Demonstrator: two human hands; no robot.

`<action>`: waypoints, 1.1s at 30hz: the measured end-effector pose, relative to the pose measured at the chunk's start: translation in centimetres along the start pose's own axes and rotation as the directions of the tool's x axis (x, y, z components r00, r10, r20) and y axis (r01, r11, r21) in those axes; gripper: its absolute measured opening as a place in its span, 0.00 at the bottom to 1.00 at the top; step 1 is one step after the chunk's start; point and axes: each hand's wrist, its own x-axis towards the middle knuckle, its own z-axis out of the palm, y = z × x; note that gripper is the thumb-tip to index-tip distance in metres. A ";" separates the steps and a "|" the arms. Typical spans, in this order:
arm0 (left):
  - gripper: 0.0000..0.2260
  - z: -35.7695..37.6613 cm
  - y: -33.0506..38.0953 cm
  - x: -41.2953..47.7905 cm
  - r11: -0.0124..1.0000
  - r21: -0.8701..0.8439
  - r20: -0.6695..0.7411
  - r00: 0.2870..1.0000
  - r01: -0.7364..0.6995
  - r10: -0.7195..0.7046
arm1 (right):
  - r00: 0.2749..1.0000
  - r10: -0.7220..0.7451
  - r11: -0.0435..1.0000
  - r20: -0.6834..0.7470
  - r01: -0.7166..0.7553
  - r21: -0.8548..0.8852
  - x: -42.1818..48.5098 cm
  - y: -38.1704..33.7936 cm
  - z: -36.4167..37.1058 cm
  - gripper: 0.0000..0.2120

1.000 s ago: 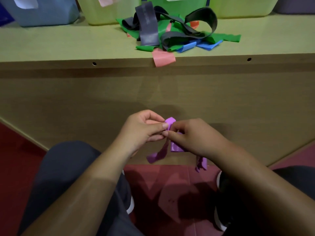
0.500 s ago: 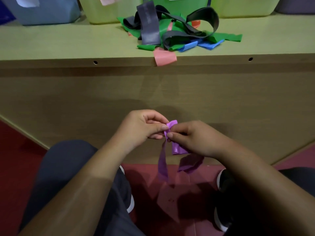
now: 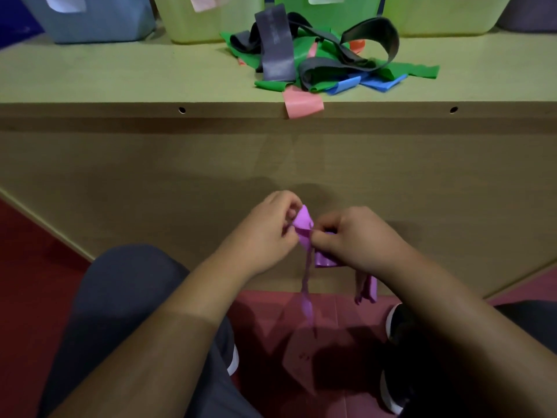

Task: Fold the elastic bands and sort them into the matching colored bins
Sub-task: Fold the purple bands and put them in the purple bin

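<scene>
A purple elastic band (image 3: 303,222) is held in front of the wooden cabinet, below the tabletop. My left hand (image 3: 265,233) pinches its folded top from the left. My right hand (image 3: 358,239) pinches it from the right, with more purple band bunched under its fingers. One loose end hangs straight down between my knees, another dangles under my right wrist. On the table lies a pile of bands (image 3: 319,55): grey, green, blue and pink. Along the back stand a blue bin (image 3: 99,22), a yellow-green bin (image 3: 205,22), a green bin (image 3: 325,7) and another yellow-green bin (image 3: 443,16).
A pink band (image 3: 302,105) hangs over the table's front edge (image 3: 120,110). A purple bin's corner (image 3: 530,16) shows at the far right. My knees and shoes are over the red floor (image 3: 24,282) below.
My hands have shifted a little and made another fold at the band's top. The hanging end has swung and now drops straight down; the other end hangs under my right wrist.
</scene>
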 end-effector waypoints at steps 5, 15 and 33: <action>0.15 1.3 -1.0 0.1 0.811 -0.495 0.227 0.947 0.312 -0.225 | 0.999 -0.005 0.999 -0.035 0.007 0.050 0.2 0.7 -0.4 0.11; 0.11 1.6 0.8 0.2 0.542 -0.728 0.341 0.908 0.419 -0.243 | 1.000 0.025 0.984 -0.006 -0.024 0.179 0.0 1.4 -0.8 0.11; 0.10 1.8 0.7 0.3 0.461 -0.781 0.341 0.906 0.421 -0.249 | 0.997 0.078 0.957 -0.015 -0.071 0.282 0.1 1.2 -1.0 0.11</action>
